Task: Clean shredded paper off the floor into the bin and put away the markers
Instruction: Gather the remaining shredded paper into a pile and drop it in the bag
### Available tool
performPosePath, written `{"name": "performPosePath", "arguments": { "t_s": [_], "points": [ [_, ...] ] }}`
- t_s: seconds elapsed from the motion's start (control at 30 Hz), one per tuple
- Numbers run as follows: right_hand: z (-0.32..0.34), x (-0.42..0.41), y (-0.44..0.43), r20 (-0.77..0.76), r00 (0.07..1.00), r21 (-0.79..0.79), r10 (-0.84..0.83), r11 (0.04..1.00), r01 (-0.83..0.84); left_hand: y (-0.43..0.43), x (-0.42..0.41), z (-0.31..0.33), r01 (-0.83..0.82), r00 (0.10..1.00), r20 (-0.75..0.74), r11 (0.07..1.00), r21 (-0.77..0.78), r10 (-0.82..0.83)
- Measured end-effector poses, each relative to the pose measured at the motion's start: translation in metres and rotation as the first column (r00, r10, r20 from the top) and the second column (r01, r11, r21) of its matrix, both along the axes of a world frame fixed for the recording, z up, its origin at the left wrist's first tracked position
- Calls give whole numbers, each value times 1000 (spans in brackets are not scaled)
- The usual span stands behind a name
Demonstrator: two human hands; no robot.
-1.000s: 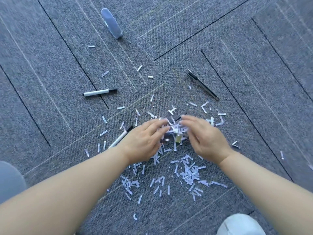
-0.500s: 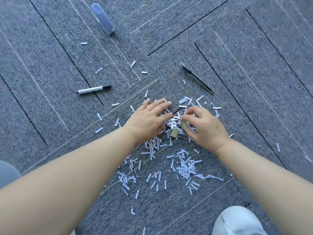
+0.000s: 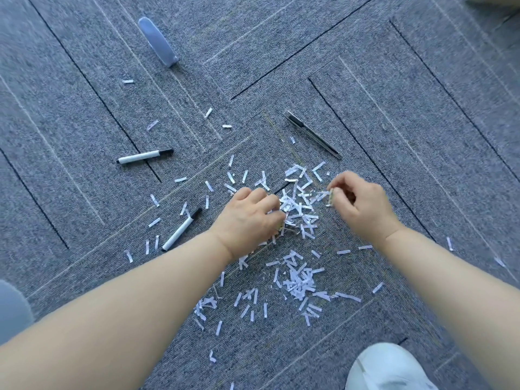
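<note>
Shredded paper (image 3: 298,209): white strips scattered over the grey carpet (image 3: 394,122), densest at centre frame between the two hands. A second cluster (image 3: 298,280) lies lower centre, with loose strips trailing out to the left, the upper centre and the right edge.

Left hand (image 3: 250,220): centre frame, palm down on the left edge of the main pile, fingers curled tight into the strips. Paper shows at the fingertips; how much is actually gripped cannot be told.

Right hand (image 3: 363,204): right of centre, on the right edge of the pile, fingers bent in a pinch. A few strips, including a tan or yellowish piece, sit between thumb and fingertips.

Markers: one white-barrelled marker with black cap (image 3: 182,229) lies diagonally just left of the left hand, apart from it. A second marker (image 3: 145,156) lies nearly level at left of centre, well apart from the pile.

Other items: a dark slim pen-like object (image 3: 312,134) lies diagonally at upper centre, above the pile. A translucent bluish capsule-shaped case (image 3: 158,42) lies at upper left. A white shoe (image 3: 388,367) shows at lower right edge; a grey rounded shape (image 3: 11,311) at lower left edge, not identifiable.
</note>
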State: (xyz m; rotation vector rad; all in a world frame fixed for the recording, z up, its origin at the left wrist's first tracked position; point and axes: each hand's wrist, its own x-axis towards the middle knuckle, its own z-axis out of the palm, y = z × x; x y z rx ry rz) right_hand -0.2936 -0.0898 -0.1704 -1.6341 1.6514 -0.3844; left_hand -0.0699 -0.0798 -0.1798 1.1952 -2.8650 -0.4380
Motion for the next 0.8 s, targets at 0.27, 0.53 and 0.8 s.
{"name": "performPosePath", "arguments": {
  "t_s": [0.27, 0.53, 0.8],
  "points": [
    [-7, -8, -29, -86, 943, -89, -323, 945, 316, -1, -1, 8, 2, 999, -51, 991, 135, 5],
    [-10, -7, -10, -349, 923, -275, -161, 959, 63, -37, 7, 23, -281, 893, -296, 934, 220, 338],
    [-19, 24, 32, -458, 809, 173, 369, 929, -326, -61, -7, 6, -439, 897, 142, 877, 196, 418]
  ]
}}
